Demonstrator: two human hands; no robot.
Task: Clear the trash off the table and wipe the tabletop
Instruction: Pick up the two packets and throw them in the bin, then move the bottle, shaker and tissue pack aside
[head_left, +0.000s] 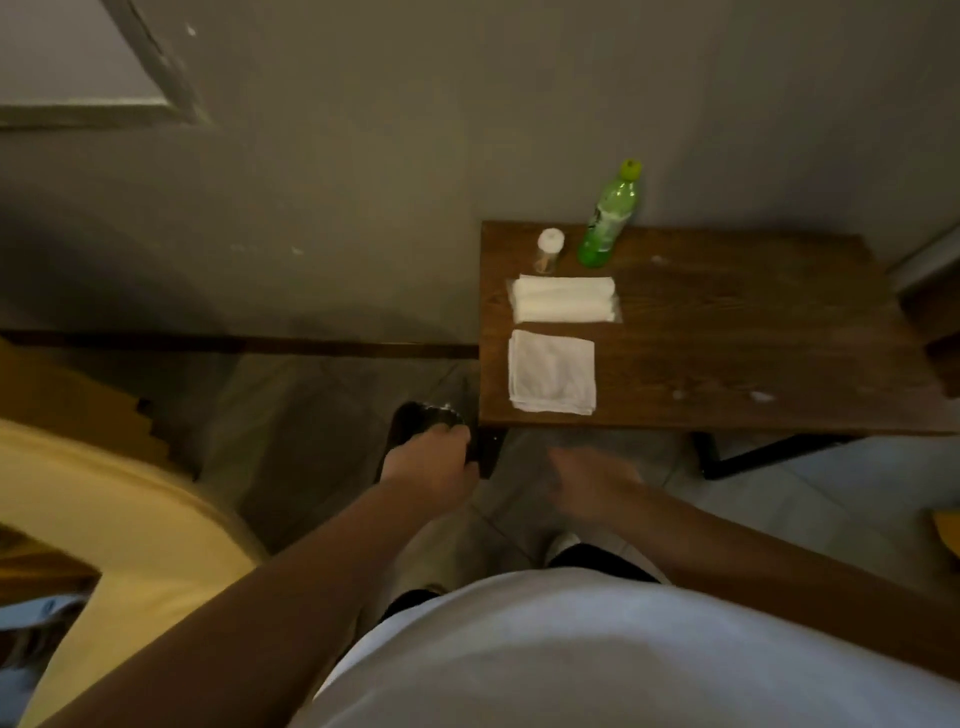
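Table (727, 332) of dark wood stands against the wall, carrying, from far to near along its left edge, a green bottle (608, 218), a packet of tissues (563, 299) and a folded white cloth (551, 371). My left hand (434, 467) grips a black trash bin (415, 418) beside the table's corner; my right hand (592, 486) is blurred, its fingers seemingly spread and holding nothing.

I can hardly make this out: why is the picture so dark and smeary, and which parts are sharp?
Head view: dim, warm light throughout; the right hand is smeared by motion blur; the green bottle and folded white cloth on the table read fairly sharp; wide-angle lens bends the edges.
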